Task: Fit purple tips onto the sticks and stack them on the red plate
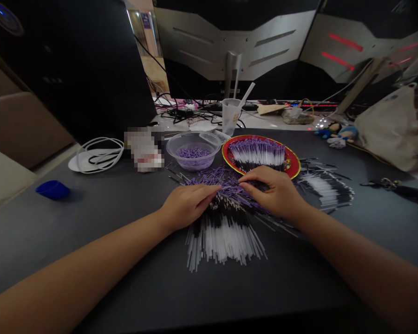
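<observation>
My left hand is closed in a pinch above the near bundle of thin black-and-white sticks, which fans out toward me. My right hand, also pinching, is just to its right, in front of a red oval tray. Whatever the fingertips hold is too small to make out. Around and behind the hands lies a loose heap of small purple pieces. On the tray, sticks with purple tips lie in a row. A clear plastic bowl holds more purple pieces.
More black-and-white sticks lie right of the tray. A blue cup-like piece and a coiled white cable are at left. A plastic cup with a straw stands behind. Keys, small dolls and a bag are at right.
</observation>
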Motion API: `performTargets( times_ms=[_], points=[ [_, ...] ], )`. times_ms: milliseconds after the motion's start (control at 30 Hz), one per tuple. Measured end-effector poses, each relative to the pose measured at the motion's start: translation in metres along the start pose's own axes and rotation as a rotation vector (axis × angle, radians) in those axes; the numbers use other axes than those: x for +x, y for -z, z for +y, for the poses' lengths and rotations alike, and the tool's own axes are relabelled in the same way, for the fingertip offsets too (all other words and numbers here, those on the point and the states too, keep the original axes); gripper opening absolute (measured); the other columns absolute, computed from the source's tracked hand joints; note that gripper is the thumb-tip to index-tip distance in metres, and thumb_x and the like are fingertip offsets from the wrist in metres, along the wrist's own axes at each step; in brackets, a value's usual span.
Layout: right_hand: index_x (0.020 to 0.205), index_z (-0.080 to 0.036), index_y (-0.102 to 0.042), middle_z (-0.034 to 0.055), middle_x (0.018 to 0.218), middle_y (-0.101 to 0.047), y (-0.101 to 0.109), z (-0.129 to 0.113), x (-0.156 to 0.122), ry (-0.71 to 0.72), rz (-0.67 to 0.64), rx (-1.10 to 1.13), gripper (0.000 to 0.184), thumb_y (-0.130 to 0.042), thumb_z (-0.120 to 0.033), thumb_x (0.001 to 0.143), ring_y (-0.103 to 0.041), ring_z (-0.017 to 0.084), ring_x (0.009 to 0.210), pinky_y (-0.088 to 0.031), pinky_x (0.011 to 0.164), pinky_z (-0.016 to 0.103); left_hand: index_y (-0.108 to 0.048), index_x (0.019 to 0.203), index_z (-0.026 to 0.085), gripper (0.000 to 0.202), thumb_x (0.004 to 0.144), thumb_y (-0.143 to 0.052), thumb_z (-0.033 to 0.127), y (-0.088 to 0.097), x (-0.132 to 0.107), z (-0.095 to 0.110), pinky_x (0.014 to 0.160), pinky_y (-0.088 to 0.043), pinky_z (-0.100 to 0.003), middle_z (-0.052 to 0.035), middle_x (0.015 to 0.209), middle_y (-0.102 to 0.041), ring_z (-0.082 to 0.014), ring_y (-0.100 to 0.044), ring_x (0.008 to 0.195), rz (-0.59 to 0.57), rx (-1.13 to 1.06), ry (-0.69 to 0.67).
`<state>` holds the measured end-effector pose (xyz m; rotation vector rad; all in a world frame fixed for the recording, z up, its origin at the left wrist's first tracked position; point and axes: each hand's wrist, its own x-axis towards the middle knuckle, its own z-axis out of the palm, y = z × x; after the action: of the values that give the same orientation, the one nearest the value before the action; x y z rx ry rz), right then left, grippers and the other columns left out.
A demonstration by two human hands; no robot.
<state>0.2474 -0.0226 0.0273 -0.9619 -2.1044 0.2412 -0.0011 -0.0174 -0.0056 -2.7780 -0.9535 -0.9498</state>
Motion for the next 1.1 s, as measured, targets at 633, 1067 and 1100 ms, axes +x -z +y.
performTargets(
  times_ms=[633,1067,1100],
  points=[
    [0.089,-0.020,-0.069,0.0004,0.071,-0.068,-0.008,-0.016,-0.004,-0.012,-0.319,-0.202,0.014,-0.056,-0.023,0.084,-0.061,0.016,0.068,-0.039,0.071,0.031,-0.068,0.102,0.018,0.022,0.089,-0.052,0.025,0.007,0.007,-0.001,0.082,-0.053,-0.025,-0.0031,0.097,-0.073,-0.0146,-0.069,0.087,0.138,-0.104,0.208],
    [0.092,-0.016,-0.066,-0.0059,0.042,-0.046,0.016,0.046,0.013,-0.498,0.148,0.045,0.024,-0.056,-0.035,0.081,-0.040,0.010,0.037,-0.028,0.040,0.022,-0.049,0.127,0.021,0.047,0.082,-0.058,0.033,0.063,0.025,0.006,0.069,-0.051,-0.026,-0.0043,0.097,-0.067,-0.0155,-0.063,0.080,-0.331,-0.090,0.125],
    [0.092,-0.015,-0.066,-0.0051,0.042,-0.048,0.023,0.063,0.015,-0.569,0.212,0.016,0.024,-0.055,-0.034,0.081,-0.041,0.010,0.036,-0.030,0.041,0.023,-0.053,0.123,0.023,0.042,0.083,-0.058,0.035,0.075,0.027,0.007,0.065,-0.050,-0.024,-0.0023,0.091,-0.067,-0.0151,-0.063,0.076,-0.430,-0.087,0.169]
  ],
)
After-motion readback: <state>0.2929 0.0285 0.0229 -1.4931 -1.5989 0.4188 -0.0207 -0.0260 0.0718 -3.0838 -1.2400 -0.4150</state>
